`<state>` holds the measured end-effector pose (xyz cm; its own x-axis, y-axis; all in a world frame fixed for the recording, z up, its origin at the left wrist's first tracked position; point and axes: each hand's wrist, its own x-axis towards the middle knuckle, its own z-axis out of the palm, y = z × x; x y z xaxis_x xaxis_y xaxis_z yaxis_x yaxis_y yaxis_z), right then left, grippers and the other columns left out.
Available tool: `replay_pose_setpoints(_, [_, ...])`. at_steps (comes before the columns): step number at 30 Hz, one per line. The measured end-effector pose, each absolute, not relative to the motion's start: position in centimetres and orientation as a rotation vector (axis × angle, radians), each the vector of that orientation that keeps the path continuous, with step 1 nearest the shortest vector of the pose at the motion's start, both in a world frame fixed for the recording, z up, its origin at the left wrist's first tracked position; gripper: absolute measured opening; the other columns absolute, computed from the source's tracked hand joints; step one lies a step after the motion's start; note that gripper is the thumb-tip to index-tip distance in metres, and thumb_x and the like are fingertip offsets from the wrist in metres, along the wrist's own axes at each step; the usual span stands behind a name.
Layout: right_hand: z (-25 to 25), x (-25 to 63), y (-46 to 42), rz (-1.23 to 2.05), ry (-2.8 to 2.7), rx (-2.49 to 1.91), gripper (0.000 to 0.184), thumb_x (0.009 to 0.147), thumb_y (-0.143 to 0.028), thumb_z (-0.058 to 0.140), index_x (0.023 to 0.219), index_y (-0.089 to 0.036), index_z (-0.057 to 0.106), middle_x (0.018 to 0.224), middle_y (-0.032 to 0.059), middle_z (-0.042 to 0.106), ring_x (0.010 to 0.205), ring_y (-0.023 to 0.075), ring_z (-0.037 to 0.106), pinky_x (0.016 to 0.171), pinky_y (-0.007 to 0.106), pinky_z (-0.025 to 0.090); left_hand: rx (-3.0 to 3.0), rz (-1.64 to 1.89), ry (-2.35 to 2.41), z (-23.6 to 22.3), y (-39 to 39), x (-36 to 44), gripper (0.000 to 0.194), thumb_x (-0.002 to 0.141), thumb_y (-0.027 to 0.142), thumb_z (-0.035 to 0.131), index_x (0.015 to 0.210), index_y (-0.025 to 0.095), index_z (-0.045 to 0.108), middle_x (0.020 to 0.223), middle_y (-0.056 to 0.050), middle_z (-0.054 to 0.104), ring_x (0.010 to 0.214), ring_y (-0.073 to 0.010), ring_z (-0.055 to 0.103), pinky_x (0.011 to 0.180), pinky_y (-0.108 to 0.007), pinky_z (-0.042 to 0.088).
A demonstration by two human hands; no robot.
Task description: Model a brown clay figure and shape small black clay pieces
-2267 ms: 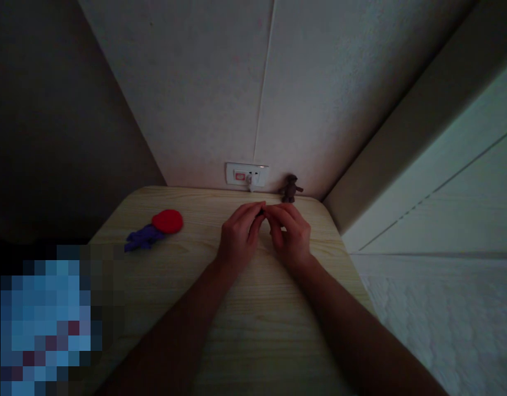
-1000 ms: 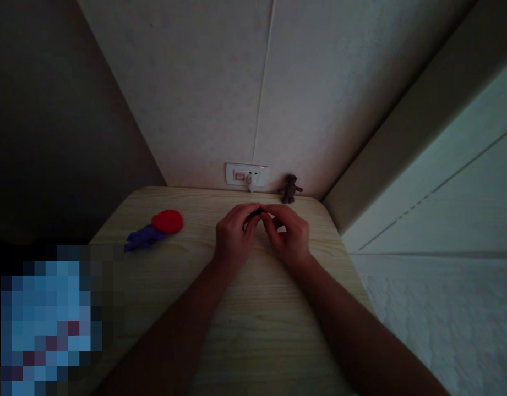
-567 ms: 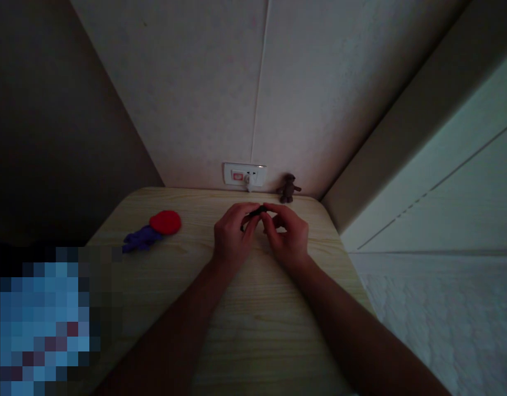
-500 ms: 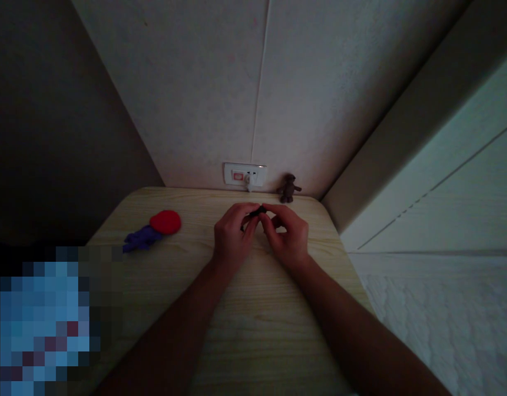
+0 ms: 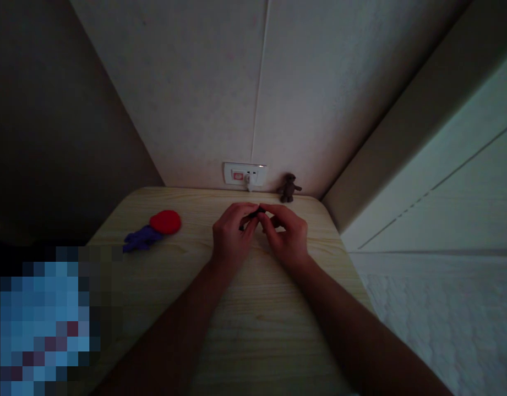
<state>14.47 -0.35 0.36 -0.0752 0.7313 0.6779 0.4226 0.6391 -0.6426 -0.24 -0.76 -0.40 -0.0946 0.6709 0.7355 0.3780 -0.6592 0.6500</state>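
Note:
My left hand (image 5: 229, 236) and my right hand (image 5: 287, 234) meet over the far middle of a light wooden table (image 5: 245, 324). Both have their fingers curled and pinched together on a small dark piece (image 5: 255, 212) held between the fingertips. The light is dim and most of the piece is hidden by my fingers, so I cannot make out what it is.
A red flat lump (image 5: 165, 221) and a purple lump (image 5: 140, 239) lie on the table's left side. A small brown figure (image 5: 289, 188) stands at the back edge by the wall. A white socket plate (image 5: 244, 174) sits on the wall. A white quilted surface (image 5: 439, 308) lies to the right.
Both hands have drifted slightly left and lower while their fingers keep working the dark piece. Nothing else on the table has moved.

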Motion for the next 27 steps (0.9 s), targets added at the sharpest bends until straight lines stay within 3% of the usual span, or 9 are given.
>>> replay_pose_setpoints(6, [0.04,14.4,-0.27,0.432,-1.613,-0.978,0.025,0.095,-0.035,0.071,0.113,-0.018,0.075,0.088,0.0064,0.079,0.058,0.0127,0.068,0.053,0.025,0.056,1.92,1.819,1.128,-0.42,-0.66,-0.05,0.013,0.093,0.013,0.07,0.104,0.02,0.071,0.107,-0.005,0.075,0.1,-0.0161,0.075,0.081,-0.026,0.068])
replay_pose_setpoints(13, [0.28,14.72,-0.23,0.39,-1.623,-0.977,0.022,0.098,-0.033,0.067,0.115,-0.02,0.074,0.092,0.0066,0.077,0.061,0.0126,0.068,0.052,0.025,0.055,2.056,1.74,1.266,-0.1,-0.73,0.01,0.028,0.087,0.011,0.074,0.113,0.02,0.07,0.107,-0.006,0.079,0.098,-0.019,0.076,0.091,-0.034,0.065])
replay_pose_setpoints(20, [0.72,14.67,-0.11,0.353,-1.68,-0.907,0.02,0.098,-0.027,0.066,0.115,-0.02,0.074,0.103,0.0077,0.075,0.062,0.0096,0.065,0.058,0.025,0.057,2.054,1.765,1.331,-0.16,-0.56,-0.37,0.019,0.088,0.012,0.077,0.105,0.018,0.074,0.099,-0.005,0.081,0.09,-0.0177,0.077,0.084,-0.03,0.063])
replay_pose_setpoints(27, [0.57,14.6,-0.09,0.389,-1.691,-0.904,0.021,0.098,-0.031,0.067,0.114,-0.02,0.076,0.102,0.0078,0.075,0.063,0.0105,0.067,0.058,0.025,0.059,2.041,1.774,1.363,-0.08,-0.59,-0.46,0.01,0.09,0.017,0.076,0.099,0.019,0.074,0.094,-0.004,0.081,0.087,-0.0178,0.077,0.081,-0.03,0.063])
